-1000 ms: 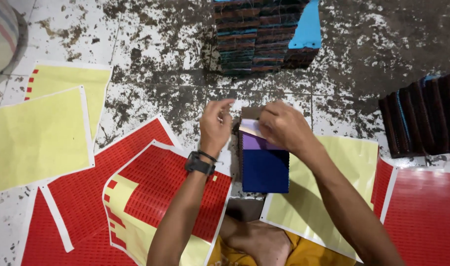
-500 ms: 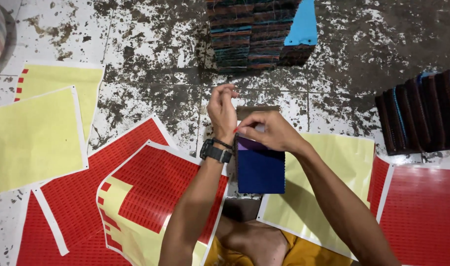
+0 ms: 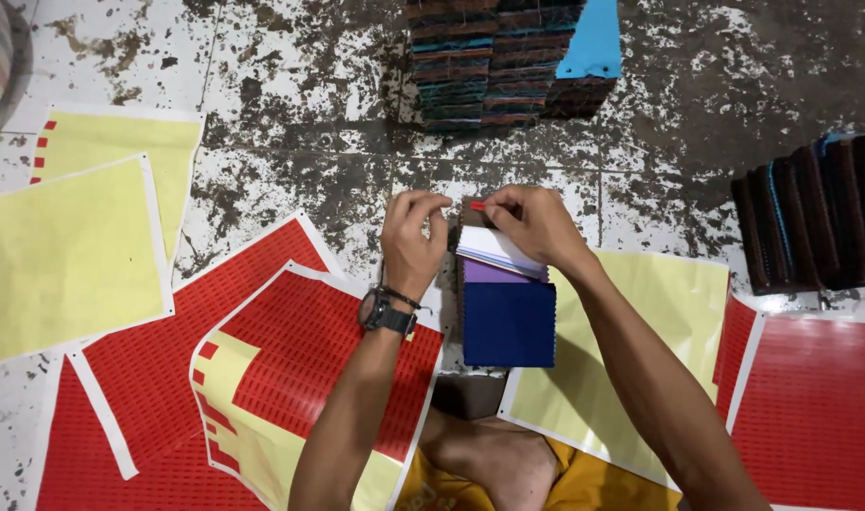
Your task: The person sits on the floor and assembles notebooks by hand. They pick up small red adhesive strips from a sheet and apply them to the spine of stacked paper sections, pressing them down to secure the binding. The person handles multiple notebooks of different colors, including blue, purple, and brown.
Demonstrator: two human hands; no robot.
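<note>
A small stack of swatch cards [image 3: 508,322] lies on the floor in front of me, dark blue on top, with purple and white layers fanned up at its far end. My right hand [image 3: 532,222] pinches a tiny red sticker at the far edge of that stack. My left hand [image 3: 412,237], with a black watch on the wrist, has its fingers curled by the stack's left far corner, thumb and fingertips close together. Under my left forearm lies a red sticker sheet [image 3: 291,369] with part of its yellow backing bare.
More red sticker sheets [image 3: 811,397] and yellow backing sheets [image 3: 63,246] are spread over the stained floor. A tall pile of dark swatch books with a light blue card [image 3: 508,57] stands ahead. Another row of dark books [image 3: 816,218] is at the right. My knee [image 3: 489,464] is below.
Both hands have shifted back over the far end of the stack. The left hand dropped from its raised position, and the right hand now pinches a red sticker there.
</note>
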